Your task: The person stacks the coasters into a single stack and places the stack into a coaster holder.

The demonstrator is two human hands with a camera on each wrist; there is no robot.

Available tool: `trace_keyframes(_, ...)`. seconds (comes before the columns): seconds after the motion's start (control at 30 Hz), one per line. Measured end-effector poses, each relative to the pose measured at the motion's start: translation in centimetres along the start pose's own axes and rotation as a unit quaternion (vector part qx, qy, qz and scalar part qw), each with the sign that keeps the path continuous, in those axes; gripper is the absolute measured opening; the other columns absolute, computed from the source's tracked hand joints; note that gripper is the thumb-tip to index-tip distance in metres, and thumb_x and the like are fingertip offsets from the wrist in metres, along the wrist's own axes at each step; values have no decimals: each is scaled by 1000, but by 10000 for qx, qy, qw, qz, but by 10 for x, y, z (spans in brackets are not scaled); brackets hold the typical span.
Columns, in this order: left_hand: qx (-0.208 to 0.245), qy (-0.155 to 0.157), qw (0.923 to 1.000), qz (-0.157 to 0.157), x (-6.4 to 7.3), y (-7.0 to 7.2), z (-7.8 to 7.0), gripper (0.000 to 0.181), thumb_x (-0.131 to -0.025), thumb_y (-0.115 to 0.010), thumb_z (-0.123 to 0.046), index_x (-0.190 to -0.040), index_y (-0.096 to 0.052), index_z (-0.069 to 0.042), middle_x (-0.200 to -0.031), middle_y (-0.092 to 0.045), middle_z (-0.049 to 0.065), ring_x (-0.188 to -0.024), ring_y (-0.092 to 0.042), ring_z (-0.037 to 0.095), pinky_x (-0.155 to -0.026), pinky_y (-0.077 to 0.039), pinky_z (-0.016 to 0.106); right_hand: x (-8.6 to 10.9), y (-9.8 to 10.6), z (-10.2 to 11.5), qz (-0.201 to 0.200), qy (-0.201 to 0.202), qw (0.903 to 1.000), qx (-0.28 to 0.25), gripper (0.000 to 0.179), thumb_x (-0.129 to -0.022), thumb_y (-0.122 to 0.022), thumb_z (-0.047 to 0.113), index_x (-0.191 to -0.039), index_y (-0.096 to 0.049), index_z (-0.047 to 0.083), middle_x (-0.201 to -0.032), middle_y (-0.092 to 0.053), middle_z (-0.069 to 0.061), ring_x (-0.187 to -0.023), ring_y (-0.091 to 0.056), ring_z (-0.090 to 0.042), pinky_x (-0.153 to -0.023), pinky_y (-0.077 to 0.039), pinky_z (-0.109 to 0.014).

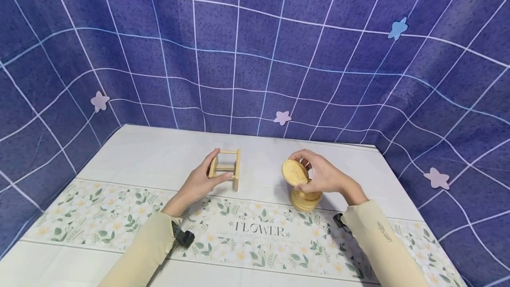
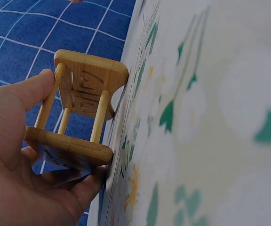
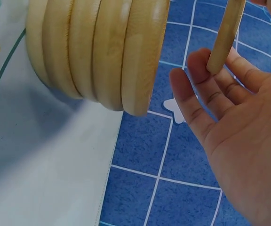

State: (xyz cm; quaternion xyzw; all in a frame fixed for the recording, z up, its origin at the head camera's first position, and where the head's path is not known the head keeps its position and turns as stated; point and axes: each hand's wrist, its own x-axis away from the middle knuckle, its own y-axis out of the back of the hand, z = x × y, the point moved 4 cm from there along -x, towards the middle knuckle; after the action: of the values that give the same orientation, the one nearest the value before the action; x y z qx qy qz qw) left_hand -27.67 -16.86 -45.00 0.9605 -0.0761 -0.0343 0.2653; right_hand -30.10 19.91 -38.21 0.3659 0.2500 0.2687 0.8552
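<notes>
Coaster (image 1: 295,172), one, pinched between right hand (image 1: 324,175) fingers and thumb; stack (image 1: 304,203) of five below. Rack (image 2: 86,81), one, left hand (image 1: 201,183) fingers clamped on it.

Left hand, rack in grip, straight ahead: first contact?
Probably the blue grid cloth behind the table. The left hand otherwise seems to have a free line beyond the wooden rack; depth unclear.
</notes>
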Motion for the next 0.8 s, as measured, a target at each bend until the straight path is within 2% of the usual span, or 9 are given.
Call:
trace_keyframes(0.23,-59,44,10000,-14,0,0,0,99,-105,-76,-51,-180,-15,-30,-171,-43,29,-154,-47,50,-122,-41,68,7,2,-1,67,-31,9999,-106,69,-72,-94,16,-135,-68,6,-122,-70,-2,-107,-65,-24,-97,-60,-45)
trace_keyframes(0.4,-100,31,9999,-9,0,0,0,97,-106,-76,-49,-180,-16,-31,-171,-43,29,-154,-47,51,-121,-42,69,13,2,-3,102,-48,9998,-179,68,-73,-94,15,-135,-68,5,-121,-70,-2,-110,-65,-23,-98,-60,-43)
trace_keyframes(0.8,-99,19,9999,12,0,0,1,100,-104,-76,-56,-180,-16,-31,-170,-43,29,-153,-49,51,-120,-44,68,25,8,-12,124,19,9998,-127,66,-73,-94,16,-133,-69,6,-118,-70,-1,-107,-65,-25,-95,-60,-42)
